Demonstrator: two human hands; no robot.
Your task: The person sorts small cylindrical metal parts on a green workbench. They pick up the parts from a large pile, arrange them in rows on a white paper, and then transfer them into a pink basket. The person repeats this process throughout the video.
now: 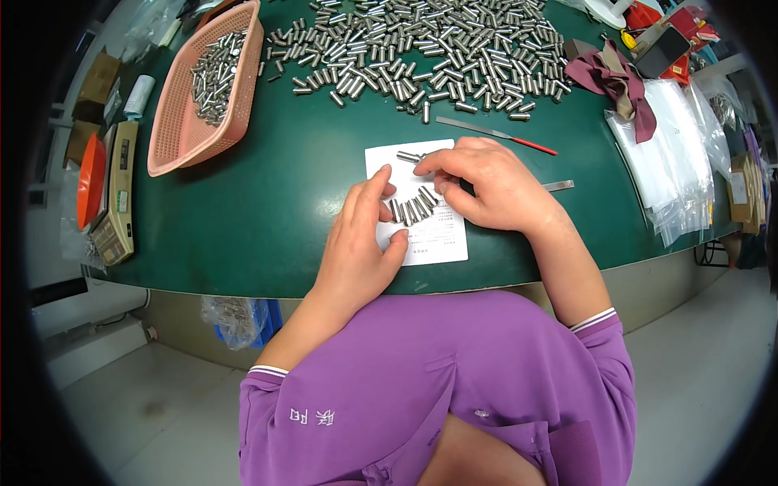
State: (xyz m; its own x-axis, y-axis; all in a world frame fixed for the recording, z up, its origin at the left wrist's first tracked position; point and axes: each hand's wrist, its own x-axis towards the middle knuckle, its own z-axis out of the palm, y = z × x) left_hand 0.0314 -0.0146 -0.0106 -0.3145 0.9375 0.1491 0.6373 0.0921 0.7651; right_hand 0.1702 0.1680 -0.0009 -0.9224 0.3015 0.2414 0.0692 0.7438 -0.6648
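Observation:
A small row of short shiny metal pins (414, 207) lies side by side on a white printed paper (438, 247) at the table's near middle. To the left of the row, my left hand (356, 239) rests with fingers stretched and thumb apart, its fingertips beside the end pin. My right hand (494, 186) is over the paper's right side, fingers bent and thumb apart from the index finger; its thumb is close to the row's right end. Past its index fingertip lie one or two more pins (408, 156), partly hidden by the hand.
A large heap of metal pins (454, 49) spreads across the far green table (267, 227). A pink basket (162, 146) holding pins stands left, beside a scale (120, 194). A red-handled file (498, 135), a metal strip (559, 185), plastic bags (673, 162) and a maroon cloth (616, 81) lie right.

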